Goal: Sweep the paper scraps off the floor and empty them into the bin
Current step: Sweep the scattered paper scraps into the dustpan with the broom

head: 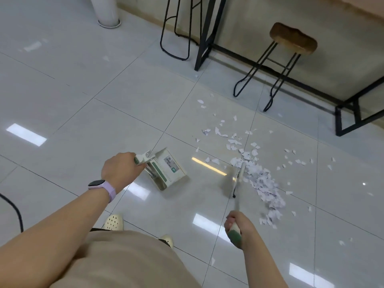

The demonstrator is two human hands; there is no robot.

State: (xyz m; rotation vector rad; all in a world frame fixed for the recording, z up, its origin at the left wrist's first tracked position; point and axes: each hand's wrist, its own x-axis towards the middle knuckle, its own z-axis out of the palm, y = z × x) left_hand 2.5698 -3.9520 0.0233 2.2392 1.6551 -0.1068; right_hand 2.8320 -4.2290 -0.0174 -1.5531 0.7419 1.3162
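**tilewatcher:** Looking down at a glossy pale grey tiled floor (83, 96) with ceiling lights mirrored in it. Up by the wall there's a black metal table frame (207, 38), a wooden-topped stool (293, 38) on black wire legs, a second stool frame (176, 34) further left, and a white round column base (108, 13) top left. A black cable (14, 208) curls in at the left edge.

**mopguy:** And the mess? Anything in the pan?

**tilewatcher:** Paper scraps (261, 181) are heaped in a long drift on the right, with loose bits scattered up toward the stool and out to the right. The dustpan (166, 169), white with green trim and a label, sits on the floor left of the pile, well apart from it; I can't tell whether anything's in it. Left hand (120, 169), lilac watch band on the wrist, is wrapped round the dustpan's handle. Right hand (239, 225) is clenched round the green grip of the broom (239, 177), whose blurred head sits against the left edge of the heap.
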